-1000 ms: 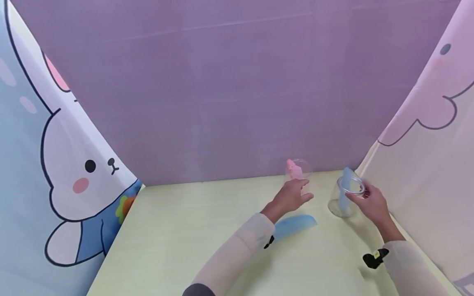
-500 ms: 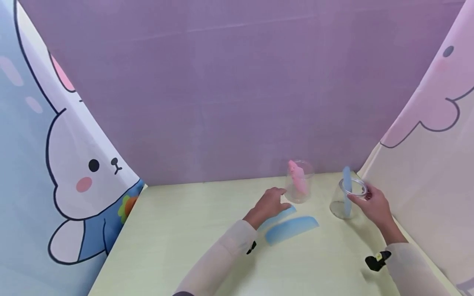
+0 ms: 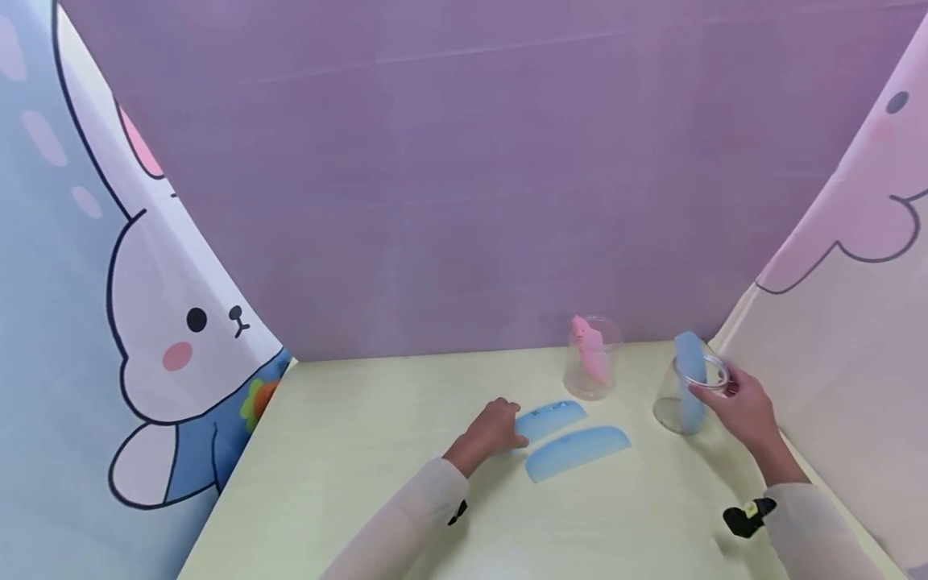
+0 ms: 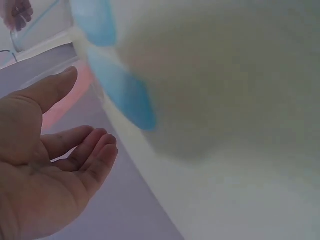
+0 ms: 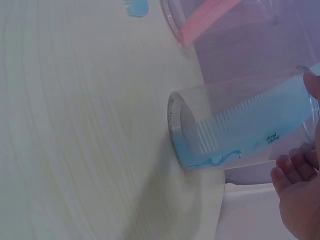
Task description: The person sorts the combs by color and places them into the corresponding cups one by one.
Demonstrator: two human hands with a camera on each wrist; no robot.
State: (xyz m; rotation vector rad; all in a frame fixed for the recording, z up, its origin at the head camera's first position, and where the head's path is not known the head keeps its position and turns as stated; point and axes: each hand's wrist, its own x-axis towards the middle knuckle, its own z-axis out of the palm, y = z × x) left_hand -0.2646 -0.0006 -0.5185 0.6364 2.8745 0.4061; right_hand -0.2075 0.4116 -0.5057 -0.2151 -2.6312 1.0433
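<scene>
The left hand [image 3: 491, 429] rests low on the pale yellow surface [image 3: 362, 483]. Its fingers [image 4: 95, 150] are loose and a little bent, and they hold nothing. The fingertips are right at the left end of a blue comb [image 3: 553, 417] that lies flat on the surface. A second, longer blue comb [image 3: 577, 451] lies flat just in front of it, close to it.

The right hand [image 3: 743, 407] holds the rim of a clear cup [image 3: 685, 395]. Its fingers [image 5: 292, 167] curl around the top edge. A blue comb in the cup [image 5: 250, 132] stands up with its top poking out over the rim.

Another clear cup [image 3: 594, 369] stands to the left of that one, near the purple wall [image 3: 464, 177]. A pink comb [image 3: 592, 354] leans inside it.

Cloths with a bunny picture [image 3: 167, 354] hang on the left, and a pink cloth [image 3: 855, 282] hangs on the right.
</scene>
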